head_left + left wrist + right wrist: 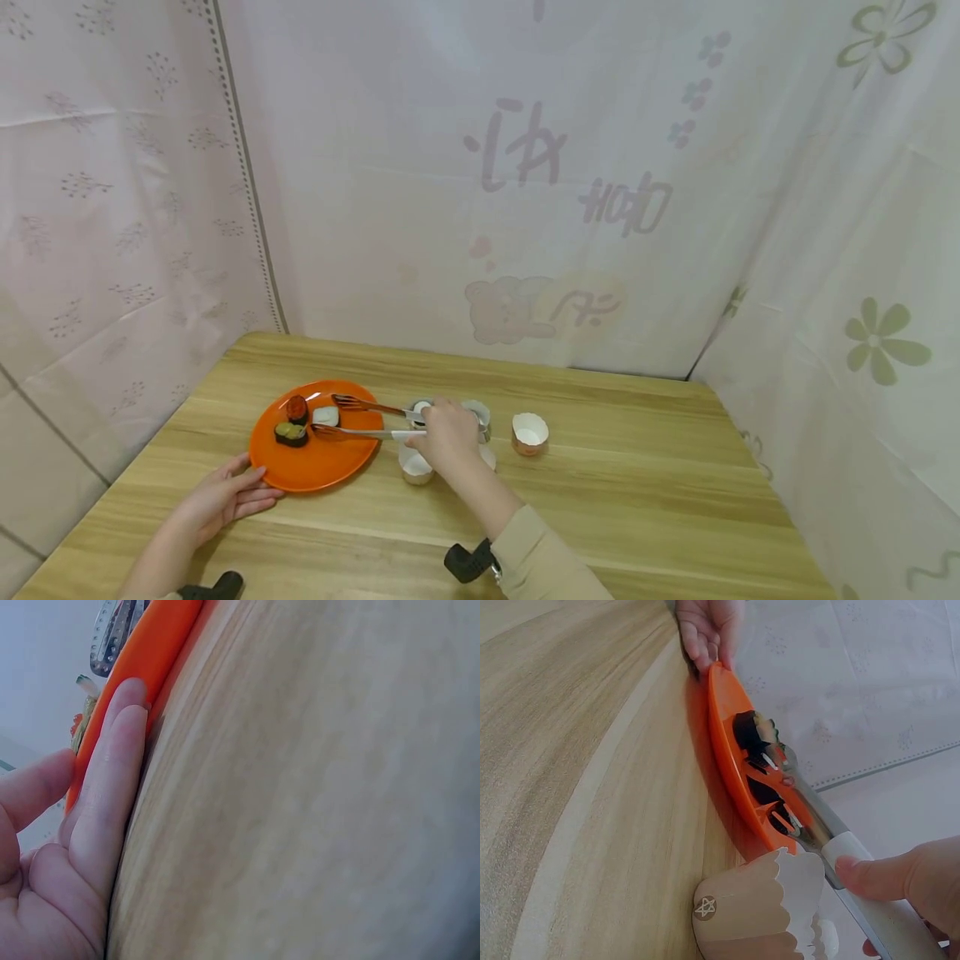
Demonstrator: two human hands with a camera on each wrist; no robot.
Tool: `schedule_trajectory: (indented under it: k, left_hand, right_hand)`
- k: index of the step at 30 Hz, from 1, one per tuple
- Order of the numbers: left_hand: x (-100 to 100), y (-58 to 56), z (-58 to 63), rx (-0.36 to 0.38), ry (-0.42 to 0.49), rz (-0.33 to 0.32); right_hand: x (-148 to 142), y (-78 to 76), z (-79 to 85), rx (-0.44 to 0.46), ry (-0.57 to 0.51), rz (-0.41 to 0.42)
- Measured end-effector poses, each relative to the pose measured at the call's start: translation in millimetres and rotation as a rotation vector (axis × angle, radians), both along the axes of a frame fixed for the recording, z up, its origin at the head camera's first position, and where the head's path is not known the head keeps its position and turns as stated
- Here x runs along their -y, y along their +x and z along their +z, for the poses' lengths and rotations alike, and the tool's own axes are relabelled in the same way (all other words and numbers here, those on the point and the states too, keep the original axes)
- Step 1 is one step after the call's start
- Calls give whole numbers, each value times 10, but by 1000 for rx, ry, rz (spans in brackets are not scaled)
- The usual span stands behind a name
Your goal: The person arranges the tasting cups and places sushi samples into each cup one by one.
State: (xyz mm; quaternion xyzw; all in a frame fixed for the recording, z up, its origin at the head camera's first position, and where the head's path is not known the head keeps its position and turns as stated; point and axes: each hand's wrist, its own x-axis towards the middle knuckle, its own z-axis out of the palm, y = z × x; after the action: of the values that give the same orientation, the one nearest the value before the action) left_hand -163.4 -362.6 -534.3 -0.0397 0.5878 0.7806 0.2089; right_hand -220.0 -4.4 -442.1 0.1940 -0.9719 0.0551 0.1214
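Observation:
My left hand (225, 497) grips the near-left rim of an orange plate (330, 471), thumb at the edge and fingers along its underside. Three sushi pieces sit on the plate: a red-topped piece (297, 407), a yellow-green-topped piece (290, 434) and a white-topped piece (326, 417). My right hand (450, 437) holds metal tongs (870, 911) by their white handles. The spread tong tips reach over the plate on either side of the white-topped piece; whether they touch it I cannot tell.
Several scalloped paper cups cluster around and beneath the right hand, including a near cup (417, 469) and a back cup (477, 408). Another cup (529, 435) stands apart to the right. Printed curtains surround the wooden table (645, 492).

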Motion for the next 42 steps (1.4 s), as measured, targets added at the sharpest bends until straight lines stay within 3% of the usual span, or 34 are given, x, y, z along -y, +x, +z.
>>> schedule_trajectory:
  k: [16, 42]
  left_hand:
    - [3, 2, 11, 0, 2, -7]
    - [1, -1, 16, -4, 0, -9]
  right_hand:
    - [50, 73, -34, 15, -23, -43]
    - [44, 104, -83, -7, -50, -36]
